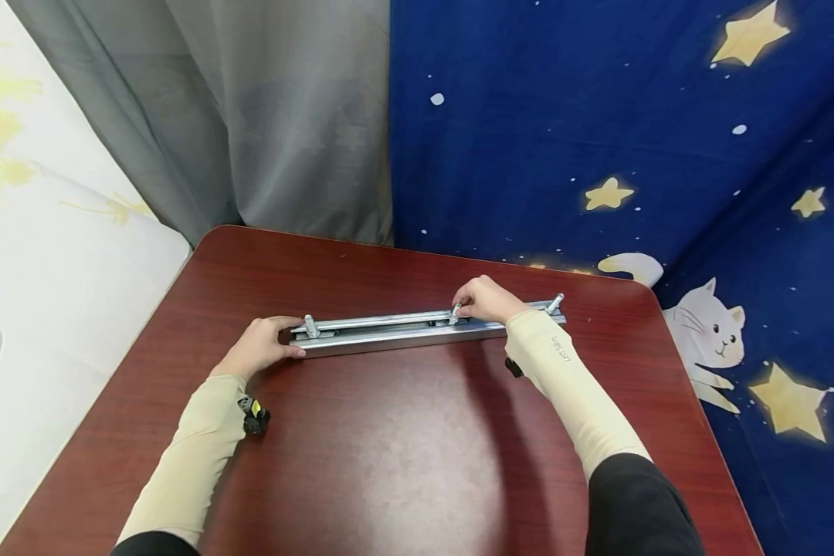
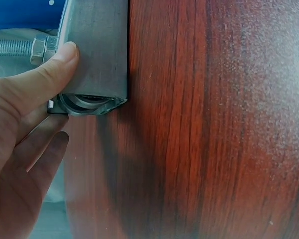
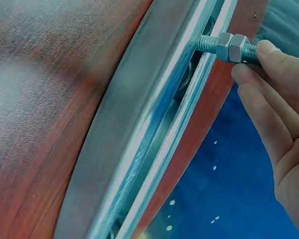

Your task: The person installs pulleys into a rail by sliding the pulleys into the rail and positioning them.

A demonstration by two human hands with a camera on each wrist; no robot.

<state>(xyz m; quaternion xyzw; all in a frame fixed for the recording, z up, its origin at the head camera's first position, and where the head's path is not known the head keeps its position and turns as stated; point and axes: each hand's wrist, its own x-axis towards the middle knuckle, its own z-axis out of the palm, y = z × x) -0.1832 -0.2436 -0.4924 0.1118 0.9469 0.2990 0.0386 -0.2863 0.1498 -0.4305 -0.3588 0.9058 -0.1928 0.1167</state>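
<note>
A long silvery metal channel rail with an open slot lies across the table. My left hand grips its left end, thumb on the rail's face and other fingers around the end. Close to that thumb a threaded bolt with hex nuts stands out of the slot. Right of the rail's middle, my right hand pinches the free end of a second bolt between thumb and fingertips. Two hex nuts sit on it, touching or nearly so. A third bolt rises near the right end.
Beneath the rail is a dark red wood-grain table, its back edge just beyond. Grey curtain and blue starry curtain hang behind it. A white surface adjoins at the left.
</note>
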